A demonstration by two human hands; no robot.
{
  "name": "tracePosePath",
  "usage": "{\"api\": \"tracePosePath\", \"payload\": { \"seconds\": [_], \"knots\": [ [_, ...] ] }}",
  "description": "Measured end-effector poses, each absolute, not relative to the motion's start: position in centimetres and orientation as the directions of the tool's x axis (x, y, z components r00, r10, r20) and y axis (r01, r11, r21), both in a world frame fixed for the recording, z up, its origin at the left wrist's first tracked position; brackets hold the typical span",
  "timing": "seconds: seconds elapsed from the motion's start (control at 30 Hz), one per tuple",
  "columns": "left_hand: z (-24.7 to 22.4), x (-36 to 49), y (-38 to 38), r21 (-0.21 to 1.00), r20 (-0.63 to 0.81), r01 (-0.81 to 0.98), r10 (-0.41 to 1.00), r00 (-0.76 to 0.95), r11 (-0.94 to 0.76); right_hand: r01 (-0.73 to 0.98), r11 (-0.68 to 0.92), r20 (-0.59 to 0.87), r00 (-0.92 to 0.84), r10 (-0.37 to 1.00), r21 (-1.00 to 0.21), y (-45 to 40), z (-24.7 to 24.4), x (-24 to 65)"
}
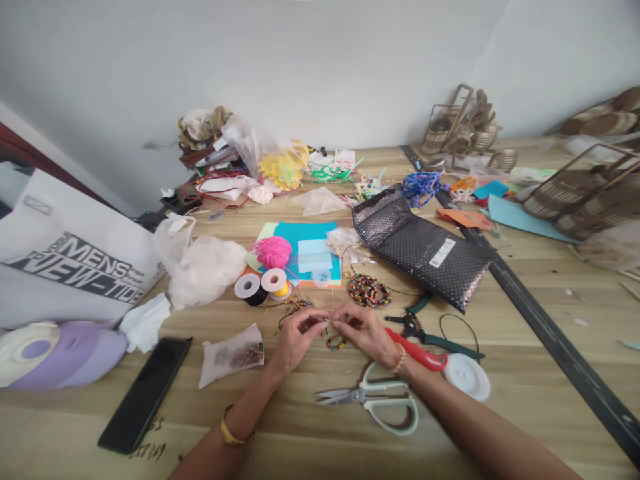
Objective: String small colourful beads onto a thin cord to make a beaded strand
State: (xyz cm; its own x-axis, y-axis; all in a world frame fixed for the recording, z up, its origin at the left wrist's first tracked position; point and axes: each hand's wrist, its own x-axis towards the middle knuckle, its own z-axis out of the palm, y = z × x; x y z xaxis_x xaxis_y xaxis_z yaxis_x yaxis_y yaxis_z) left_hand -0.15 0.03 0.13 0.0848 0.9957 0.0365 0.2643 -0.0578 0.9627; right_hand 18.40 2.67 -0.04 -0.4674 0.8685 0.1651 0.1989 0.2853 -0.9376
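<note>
My left hand (296,339) and my right hand (364,331) meet mid-table, fingertips nearly touching. Both pinch a thin cord (329,319) between thumb and forefinger; its fine detail is too small to make out. Just below the fingertips is a small loop of colourful beads (336,343). Loose dark beads (300,305) lie behind my left hand, and a coiled beaded strand (369,291) rests beyond my right. Scissors (367,397) with pale green handles lie partly spread below my hands. A clear bag of beads (233,356) sits left of my left hand.
Two thread spools (249,287), a pink yarn ball (273,252) and teal paper (313,233) lie behind the hands. Right are a black bubble mailer (425,247), green-handled pliers (413,325) and a white spool (467,377). Left are a phone (145,393) and paper bag (70,253).
</note>
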Motion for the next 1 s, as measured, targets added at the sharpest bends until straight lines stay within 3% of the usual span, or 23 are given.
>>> {"api": "tracePosePath", "payload": {
  "seconds": [0.27, 0.47, 0.7, 1.0],
  "knots": [
    [0.40, -0.19, 0.16, 0.933, 0.046, 0.352, 0.994, 0.099, -0.078, 0.182, 0.315, 0.196, -0.479, 0.856, -0.932, 2.64, -0.07, 18.28],
    [0.40, -0.04, 0.14, 0.908, 0.131, 0.382, 0.982, 0.135, -0.174, 0.031, 0.002, -0.013, -0.485, 0.874, -1.000, 2.21, -0.81, 17.76],
    [0.61, 0.07, 0.12, 0.872, 0.181, 0.435, 0.973, 0.140, -0.225, 0.172, 0.190, 0.093, -0.454, 0.886, -0.967, 2.33, -0.47, 17.94],
    [0.34, -0.05, 0.23, 0.856, 0.158, 0.470, 0.975, 0.157, -0.215, 0.211, 0.246, 0.129, -0.449, 0.884, -0.946, 2.35, -0.50, 18.05]
  ]
}}
